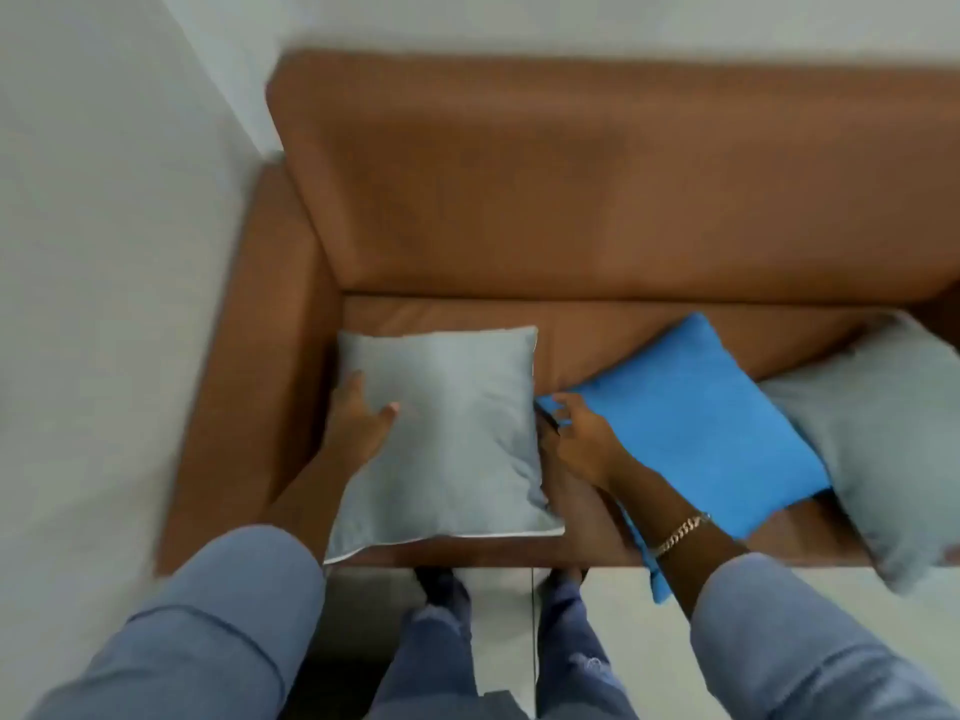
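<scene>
A pale grey cushion lies on the seat of a brown leather sofa, close to its left armrest. My left hand holds this cushion at its left edge, thumb on top and fingers tucked under the side. A bright blue cushion lies to the right, tilted. My right hand hovers over the blue cushion's left corner with its fingers spread and loosely bent; whether it touches the fabric is blurred. A chain bracelet sits on that wrist.
A second pale grey cushion lies at the sofa's right end, partly under the blue one. The left armrest stands against a white wall. My legs stand on the light floor right before the seat edge.
</scene>
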